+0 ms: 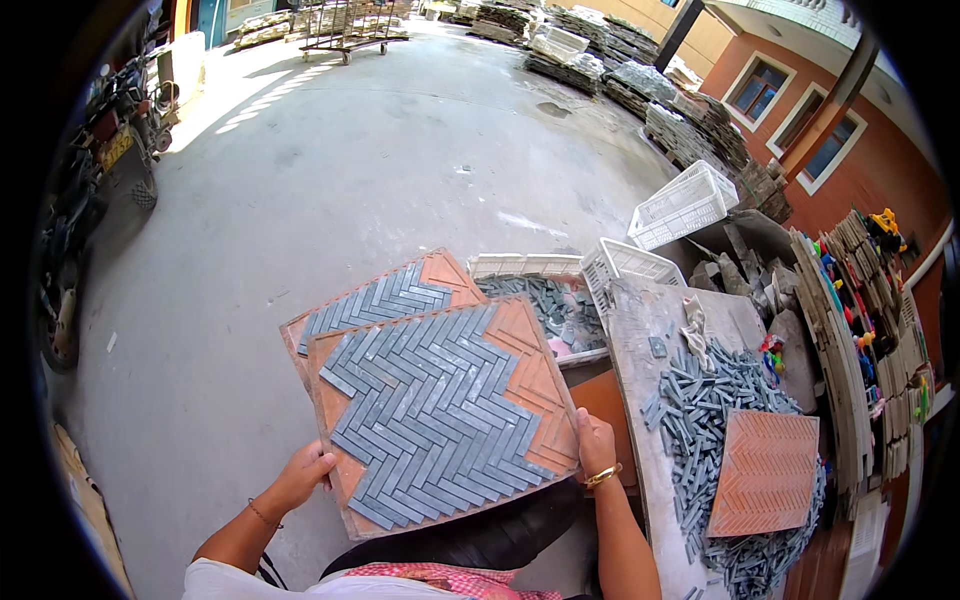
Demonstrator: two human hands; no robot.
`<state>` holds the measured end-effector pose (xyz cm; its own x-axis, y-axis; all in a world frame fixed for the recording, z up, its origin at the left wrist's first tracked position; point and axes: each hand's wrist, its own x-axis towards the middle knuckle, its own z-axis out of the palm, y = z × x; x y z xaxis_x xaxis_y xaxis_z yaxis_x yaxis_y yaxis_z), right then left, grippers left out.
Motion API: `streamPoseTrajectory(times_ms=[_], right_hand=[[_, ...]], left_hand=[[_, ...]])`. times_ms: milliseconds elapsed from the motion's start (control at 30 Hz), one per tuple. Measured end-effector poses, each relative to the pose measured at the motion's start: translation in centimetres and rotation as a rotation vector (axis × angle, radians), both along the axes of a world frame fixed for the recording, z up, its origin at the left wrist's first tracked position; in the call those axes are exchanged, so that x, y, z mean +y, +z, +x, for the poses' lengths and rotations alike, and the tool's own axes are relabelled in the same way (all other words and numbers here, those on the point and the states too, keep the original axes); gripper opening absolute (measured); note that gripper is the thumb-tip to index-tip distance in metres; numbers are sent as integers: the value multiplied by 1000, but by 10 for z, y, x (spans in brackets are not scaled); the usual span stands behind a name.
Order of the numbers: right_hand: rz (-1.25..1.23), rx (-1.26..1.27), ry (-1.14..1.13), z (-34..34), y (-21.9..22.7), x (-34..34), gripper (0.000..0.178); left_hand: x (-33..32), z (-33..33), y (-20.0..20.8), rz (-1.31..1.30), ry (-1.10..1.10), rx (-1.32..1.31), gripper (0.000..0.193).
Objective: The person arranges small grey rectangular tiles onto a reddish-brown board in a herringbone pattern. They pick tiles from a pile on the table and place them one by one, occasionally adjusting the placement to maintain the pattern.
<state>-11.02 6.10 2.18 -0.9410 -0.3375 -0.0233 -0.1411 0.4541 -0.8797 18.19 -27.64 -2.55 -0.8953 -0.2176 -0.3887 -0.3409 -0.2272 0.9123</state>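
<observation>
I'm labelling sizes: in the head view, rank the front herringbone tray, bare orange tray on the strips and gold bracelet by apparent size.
1. Front herringbone tray
2. Bare orange tray
3. Gold bracelet

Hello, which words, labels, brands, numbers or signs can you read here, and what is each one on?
None that I can read.
Front orange tray, held by the left hand and right hand: no lettering visible.
Orange tray on the tile heap: grooves only, no lettering visible.
White crate: no readable text.
Parked vehicles and distant stacks: too small or blurred to tell.
</observation>
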Motion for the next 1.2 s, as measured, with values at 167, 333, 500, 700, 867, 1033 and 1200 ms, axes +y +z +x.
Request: streamPoseTrajectory(times_ms=[167, 333, 500, 700, 867, 1033, 1200], right_hand=[[52, 153, 64, -43, -32, -75, 49], [62, 227, 94, -68, -34, -118, 50], [164, 320, 139, -93, -41, -140, 51], [260, 382, 76, -98, -51, -149, 45], [446, 374, 40, -95, -48, -156, 33], [225, 278, -43, -98, -23, -150, 27], [90, 275, 16, -108, -2, -132, 30]], left_hand=[[-21, 1, 8, 54, 210, 50, 30], [-38, -10, -2, 2, 259, 75, 33], [-40, -14, -14, -17, 265, 39, 30], [-37, -21, -11, -171, 219, -79, 23], [-36, -22, -10, -223, 221, -188, 22], [-37, -20, -11, -252, 189, -190, 26], [-62, -15, -21, -306, 184, -167, 40]])
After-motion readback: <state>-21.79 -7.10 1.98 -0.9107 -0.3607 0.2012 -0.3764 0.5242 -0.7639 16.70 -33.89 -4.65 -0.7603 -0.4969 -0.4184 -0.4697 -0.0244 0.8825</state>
